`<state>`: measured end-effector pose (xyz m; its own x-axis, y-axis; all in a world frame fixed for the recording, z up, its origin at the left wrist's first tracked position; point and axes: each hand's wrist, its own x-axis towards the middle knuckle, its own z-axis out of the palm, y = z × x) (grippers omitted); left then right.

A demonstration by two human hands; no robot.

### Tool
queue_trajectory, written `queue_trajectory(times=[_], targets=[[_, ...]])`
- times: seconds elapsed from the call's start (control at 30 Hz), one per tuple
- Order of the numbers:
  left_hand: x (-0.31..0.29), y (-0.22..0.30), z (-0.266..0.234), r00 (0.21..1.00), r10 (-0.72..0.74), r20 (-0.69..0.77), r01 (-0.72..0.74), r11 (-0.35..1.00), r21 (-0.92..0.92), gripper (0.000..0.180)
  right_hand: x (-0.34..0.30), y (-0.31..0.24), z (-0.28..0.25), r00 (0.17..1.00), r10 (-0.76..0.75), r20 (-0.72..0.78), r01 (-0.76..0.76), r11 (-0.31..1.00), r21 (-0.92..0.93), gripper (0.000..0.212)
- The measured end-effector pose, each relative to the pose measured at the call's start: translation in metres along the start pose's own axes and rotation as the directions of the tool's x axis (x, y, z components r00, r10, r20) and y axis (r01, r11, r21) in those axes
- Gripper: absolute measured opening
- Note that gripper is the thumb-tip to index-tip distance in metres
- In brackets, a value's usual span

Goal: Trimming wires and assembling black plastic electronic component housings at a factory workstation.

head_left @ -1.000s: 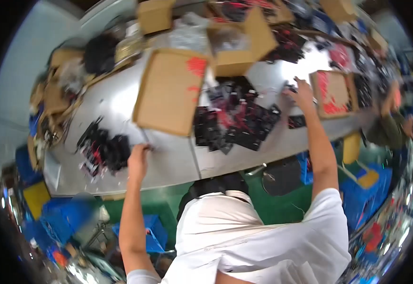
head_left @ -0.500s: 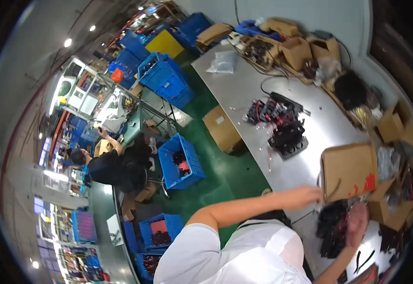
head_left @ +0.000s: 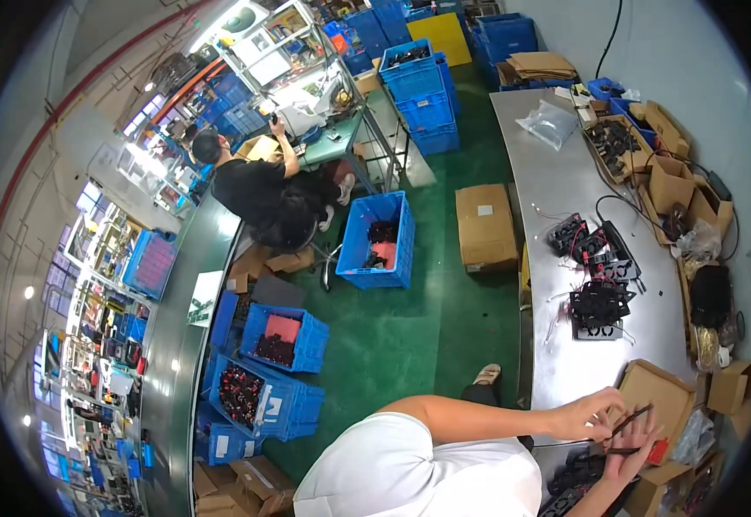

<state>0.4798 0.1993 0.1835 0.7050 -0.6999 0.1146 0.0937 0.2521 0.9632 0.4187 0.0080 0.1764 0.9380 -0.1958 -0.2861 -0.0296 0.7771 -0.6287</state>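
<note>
My left hand [head_left: 589, 417] is closed in a pinch at the near end of the bench, its fingertips beside my right hand; what it pinches is too small to make out. Across the palm of my right hand [head_left: 632, 448], fingers partly spread, lies a tool with two dark curved handles [head_left: 632, 419], which looks like pliers. Below the hands are black parts with wires [head_left: 575, 476], partly hidden by my arms. A flat cardboard box [head_left: 661, 398] with red marks sits just beyond my right hand.
Black fan-like units with wires [head_left: 599, 297] lie farther up the metal bench [head_left: 556, 366]. Cardboard boxes [head_left: 673, 183] and a clear bag [head_left: 549, 123] line it. A carton [head_left: 486, 226] and blue crates [head_left: 377, 241] stand on the floor. A seated co-worker [head_left: 255, 194] works at left.
My view has swung, shifting the scene. My hands have come together, and the dark-handled tool that lay on the bench is now in my right hand.
</note>
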Motion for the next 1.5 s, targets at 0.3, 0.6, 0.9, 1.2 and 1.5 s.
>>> queue_trajectory(times=[0.3, 0.6, 0.9, 1.2, 1.5], targets=[[-0.016, -0.035, 0.015, 0.930, -0.330, 0.162, 0.334, 0.943, 0.000, 0.025, -0.015, 0.028, 0.003, 0.953, -0.217, -0.210, 0.222, 0.975, 0.000, 0.055], [-0.016, -0.040, 0.027, 0.926, -0.369, 0.077, 0.373, 0.927, -0.047, 0.017, -0.044, 0.018, 0.043, 0.890, -0.179, -0.420, 0.278, 0.942, 0.186, 0.082], [-0.013, -0.024, 0.034, 0.881, -0.443, 0.165, 0.462, 0.880, -0.109, 0.015, -0.049, 0.008, 0.023, 0.941, -0.125, -0.315, 0.181, 0.971, 0.154, 0.082], [-0.009, -0.005, 0.034, 0.856, -0.419, 0.302, 0.374, 0.906, 0.196, 0.025, -0.043, -0.005, 0.033, 0.805, -0.116, -0.581, 0.169, 0.985, 0.036, 0.075], [-0.017, -0.025, 0.019, 0.762, -0.629, 0.155, 0.646, 0.754, -0.116, 0.035, -0.012, -0.022, -0.010, 0.904, -0.074, -0.421, 0.245, 0.897, 0.368, 0.056]])
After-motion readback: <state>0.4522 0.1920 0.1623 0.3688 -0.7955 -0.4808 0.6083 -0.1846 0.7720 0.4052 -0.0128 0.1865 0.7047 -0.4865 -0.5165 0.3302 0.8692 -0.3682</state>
